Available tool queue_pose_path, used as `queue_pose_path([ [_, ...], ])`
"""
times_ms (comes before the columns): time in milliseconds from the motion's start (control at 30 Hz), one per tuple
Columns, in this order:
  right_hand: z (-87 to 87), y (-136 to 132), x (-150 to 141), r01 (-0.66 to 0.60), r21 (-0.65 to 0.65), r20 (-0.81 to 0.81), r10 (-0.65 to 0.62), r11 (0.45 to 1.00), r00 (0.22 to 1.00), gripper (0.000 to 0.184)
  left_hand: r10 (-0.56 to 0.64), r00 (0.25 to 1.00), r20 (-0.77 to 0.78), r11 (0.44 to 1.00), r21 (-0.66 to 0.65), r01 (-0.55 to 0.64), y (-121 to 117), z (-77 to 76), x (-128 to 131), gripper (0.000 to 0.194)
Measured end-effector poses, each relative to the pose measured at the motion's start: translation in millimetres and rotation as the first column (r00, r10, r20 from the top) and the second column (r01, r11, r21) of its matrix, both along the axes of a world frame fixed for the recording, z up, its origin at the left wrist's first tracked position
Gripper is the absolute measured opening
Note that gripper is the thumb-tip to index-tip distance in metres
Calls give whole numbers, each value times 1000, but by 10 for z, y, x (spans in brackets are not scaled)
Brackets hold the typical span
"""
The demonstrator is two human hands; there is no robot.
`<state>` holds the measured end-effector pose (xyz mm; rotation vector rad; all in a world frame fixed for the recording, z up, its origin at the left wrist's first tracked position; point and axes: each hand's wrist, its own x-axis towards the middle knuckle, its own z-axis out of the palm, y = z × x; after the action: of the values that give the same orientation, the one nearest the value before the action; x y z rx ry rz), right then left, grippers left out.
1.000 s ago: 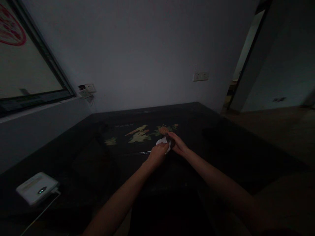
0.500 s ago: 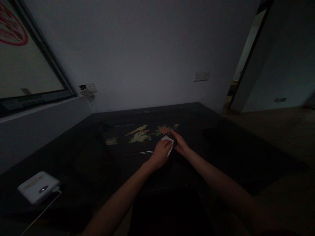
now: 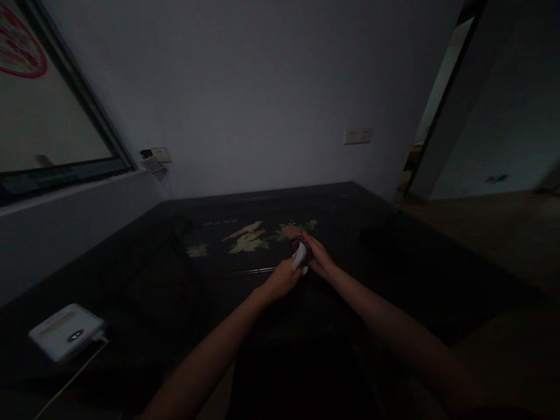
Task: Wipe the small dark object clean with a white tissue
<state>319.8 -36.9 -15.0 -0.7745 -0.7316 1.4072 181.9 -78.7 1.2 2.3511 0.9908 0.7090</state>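
Observation:
The room is dim. Both my hands meet over the middle of a black lacquered table (image 3: 394, 245) with a painted bird-and-flower inlay (image 3: 249, 236). My left hand (image 3: 282, 279) pinches a small white cloth or tissue (image 3: 300, 256) and holds it against a small dark rounded object (image 3: 301, 244). My right hand (image 3: 319, 256) is curled around that dark object from the right. What the object is I cannot make out.
A white box-like device (image 3: 65, 331) with a cable lies at the table's near left corner. Wall sockets (image 3: 155, 160) sit at the left back, another socket plate (image 3: 357, 135) on the far wall. A window (image 3: 44, 116) is left, a doorway (image 3: 437, 99) right.
The white cloth has shifted slightly rightward and now stands more upright against the dark object. My left hand has turned a little; both hands stay at the same spot.

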Motion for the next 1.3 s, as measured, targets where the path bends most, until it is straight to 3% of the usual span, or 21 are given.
queue_pose_path([
  [100, 0, -5, 1, 7, 12, -7, -7, 1000, 1000, 36, 94, 990, 103, 980, -183, -74, -9, -4, 14, 29],
  [200, 2, -8, 1, 14, 5, -3, -14, 1000, 1000, 36, 113, 985, 126, 975, -206, -86, -9, -32, 33, 25],
  [367, 17, -29, -4, 9, 22, -9, -8, 1000, 1000, 35, 58, 991, 124, 998, -43, -54, -8, -85, 61, 28],
  [500, 34, -51, -8, 10, 30, 13, -10, 999, 1000, 33, 28, 999, 24, 991, 133, -31, -2, -112, 53, 37],
  [633, 35, -38, -2, 0, 19, 7, -1, 1000, 1000, 31, 48, 985, -163, 953, 304, 4, 44, -142, 26, 38],
  [767, 23, -8, 3, 13, 21, -4, -13, 1000, 1000, 29, 95, 915, -392, 892, 442, 97, 88, -155, -9, 45],
  [867, 15, 2, 3, -2, 21, -1, 2, 1000, 1000, 27, 172, 880, -443, 856, 510, 89, 82, -143, -17, 48],
  [1067, -4, 17, 15, -6, 20, -6, 6, 1000, 1000, 24, 211, 878, -430, 845, 532, 57, 38, -69, 0, 47],
  [1300, -13, 37, 17, 11, 34, -3, -11, 999, 1000, 28, 87, 919, -384, 917, 392, 77, 19, -77, 15, 43],
])
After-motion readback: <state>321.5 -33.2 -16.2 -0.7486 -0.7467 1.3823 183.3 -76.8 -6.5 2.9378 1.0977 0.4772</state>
